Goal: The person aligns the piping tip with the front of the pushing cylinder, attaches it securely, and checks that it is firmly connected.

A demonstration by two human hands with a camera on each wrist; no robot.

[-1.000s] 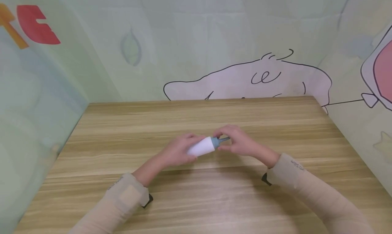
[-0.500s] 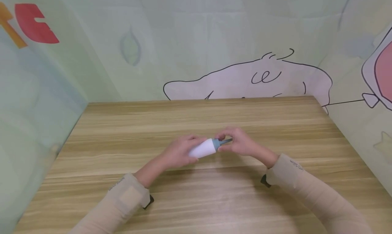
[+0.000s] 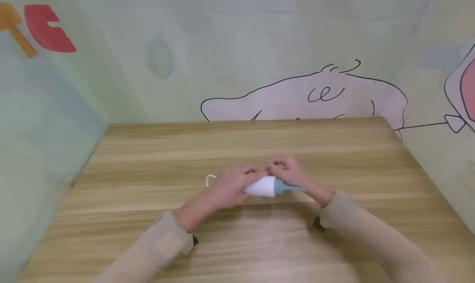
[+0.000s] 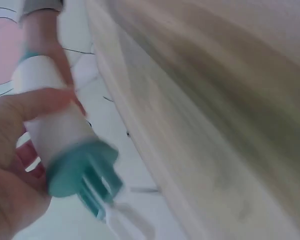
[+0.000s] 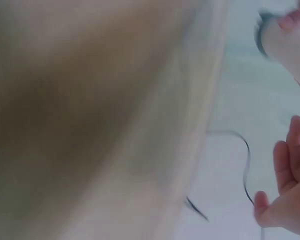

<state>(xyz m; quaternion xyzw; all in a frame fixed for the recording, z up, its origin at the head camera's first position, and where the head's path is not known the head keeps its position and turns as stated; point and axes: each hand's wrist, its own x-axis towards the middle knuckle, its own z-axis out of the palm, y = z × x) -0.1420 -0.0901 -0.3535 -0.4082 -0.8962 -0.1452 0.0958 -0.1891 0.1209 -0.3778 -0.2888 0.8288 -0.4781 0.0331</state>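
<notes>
My left hand (image 3: 230, 186) grips a white cylinder (image 3: 261, 187) that has a thin blue-green nozzle (image 3: 293, 188) pointing right. At its other end, in the left wrist view, there is a teal base (image 4: 72, 167) with a slotted bracket and a white strap (image 4: 127, 222); the strap's loop shows behind the left hand in the head view. Just behind the nozzle is my right hand (image 3: 291, 171), its fingers loosely bent. In the right wrist view that hand's fingers (image 5: 285, 170) hold nothing, apart from the cylinder.
A wood-grain table (image 3: 156, 147) lies under both hands. Printed cloth walls (image 3: 222, 44) stand behind it and at both sides, with a cartoon drawing at the back.
The right hand has left the nozzle end of the cylinder. The left hand has moved right and turned the cylinder, so its nozzle now points right and slightly down in view.
</notes>
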